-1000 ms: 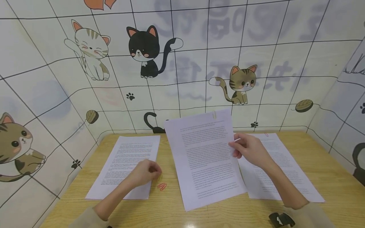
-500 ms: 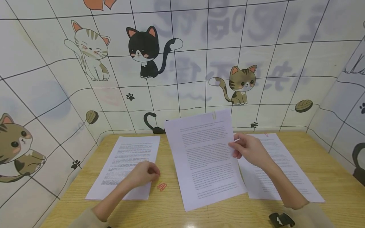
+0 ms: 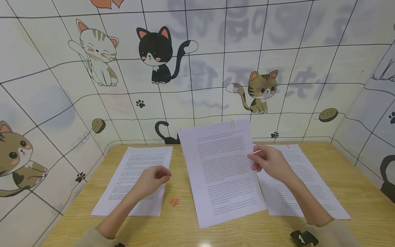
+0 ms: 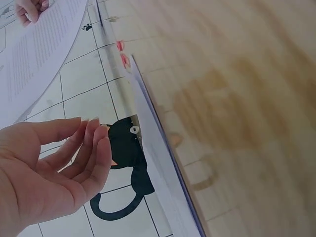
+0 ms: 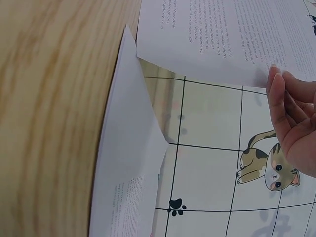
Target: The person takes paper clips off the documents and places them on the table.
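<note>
My right hand [image 3: 271, 163] pinches the right edge of a printed sheaf of paper [image 3: 222, 171], held up tilted above the table's middle. A pale yellow paper clip [image 3: 232, 124] sits on its top edge. Over the right edge of the left paper stack [image 3: 145, 159] hovers my left hand [image 3: 153, 180], thumb and fingertips brought together. In the left wrist view these fingertips [image 4: 91, 123] hide most of what they pinch, a small yellow paper clip. Red paper clips [image 3: 174, 201] lie on the wood between the left stack and the raised sheaf.
Another printed stack [image 3: 299, 178] lies at the right, partly behind my right hand, with a red paper clip [image 3: 288, 146] at its top edge. The wooden table [image 3: 216, 236] is enclosed by a wall covering [image 3: 210, 96] with printed cats.
My left hand has lifted off the table, moving up and slightly left. Yellow beneath its fingertips no longer shows on the wood. The right hand and raised sheaf have stayed in place.
</note>
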Demonstrator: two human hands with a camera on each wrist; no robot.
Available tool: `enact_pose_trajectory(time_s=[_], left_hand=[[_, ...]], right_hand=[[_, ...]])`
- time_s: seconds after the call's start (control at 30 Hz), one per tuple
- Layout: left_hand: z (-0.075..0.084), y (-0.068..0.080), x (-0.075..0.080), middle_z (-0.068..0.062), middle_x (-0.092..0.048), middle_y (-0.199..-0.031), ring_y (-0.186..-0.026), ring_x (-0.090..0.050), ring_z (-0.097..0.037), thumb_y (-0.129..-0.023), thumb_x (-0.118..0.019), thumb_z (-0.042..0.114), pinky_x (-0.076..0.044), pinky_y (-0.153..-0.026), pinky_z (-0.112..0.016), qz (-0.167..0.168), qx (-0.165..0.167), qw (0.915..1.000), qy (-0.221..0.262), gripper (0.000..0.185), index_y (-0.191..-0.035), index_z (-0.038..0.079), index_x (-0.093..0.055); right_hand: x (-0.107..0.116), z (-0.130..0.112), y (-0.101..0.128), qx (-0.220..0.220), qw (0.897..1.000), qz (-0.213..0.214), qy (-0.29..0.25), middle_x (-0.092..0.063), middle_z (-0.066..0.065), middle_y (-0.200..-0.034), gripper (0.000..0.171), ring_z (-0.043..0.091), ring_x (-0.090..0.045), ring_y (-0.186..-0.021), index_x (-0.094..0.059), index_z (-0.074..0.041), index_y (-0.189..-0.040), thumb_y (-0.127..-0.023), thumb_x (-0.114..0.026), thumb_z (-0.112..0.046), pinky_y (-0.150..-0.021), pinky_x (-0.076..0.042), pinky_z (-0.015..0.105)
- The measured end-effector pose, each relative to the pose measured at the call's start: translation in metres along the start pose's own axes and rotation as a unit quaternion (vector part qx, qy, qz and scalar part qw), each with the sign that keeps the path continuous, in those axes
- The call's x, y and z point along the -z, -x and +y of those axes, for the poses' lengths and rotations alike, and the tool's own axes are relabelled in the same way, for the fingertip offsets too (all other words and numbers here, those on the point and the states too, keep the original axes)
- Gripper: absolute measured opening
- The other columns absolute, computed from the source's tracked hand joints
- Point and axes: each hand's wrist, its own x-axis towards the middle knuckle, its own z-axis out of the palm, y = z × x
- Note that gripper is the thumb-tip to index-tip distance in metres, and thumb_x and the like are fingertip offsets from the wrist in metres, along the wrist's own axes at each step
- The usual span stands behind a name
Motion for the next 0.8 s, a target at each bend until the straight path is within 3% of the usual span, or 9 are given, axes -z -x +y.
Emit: enact_pose_trajectory(time_s=[0.27, 0.8], left_hand=[[0.012, -0.003, 0.0, -0.011, -0.072, -0.096, -0.088, -0.07, -0.031, -0.095, -0.068, 0.003, -0.053, -0.074, -0.028, 0.039, -0.029, 0.9968, 0.063, 0.009, -0.104, 0.003, -0.07], [0.05, -0.014, -0.006, -0.007, -0.072, -0.098, -0.09, -0.069, -0.019, -0.096, -0.07, 0.008, -0.056, -0.081, -0.026, 0.101, -0.103, 0.9792, 0.143, 0.013, -0.108, 0.006, -0.071]], right_hand=[[0.001, -0.002, 0.001, -0.001, 1.0, 0.004, -0.01, -0.064, 0.003, -0.064, 0.012, 0.017, -0.061, -0.059, -0.06, -0.002, -0.102, -0.099, -0.066, -0.011, -0.052, -0.045, 0.024], [-0.004, -0.001, 0.001, 0.003, 1.0, 0.016, -0.01, -0.062, 0.002, -0.063, 0.01, 0.016, -0.06, -0.057, -0.061, -0.002, -0.1, -0.098, -0.067, -0.01, -0.052, -0.044, 0.024]])
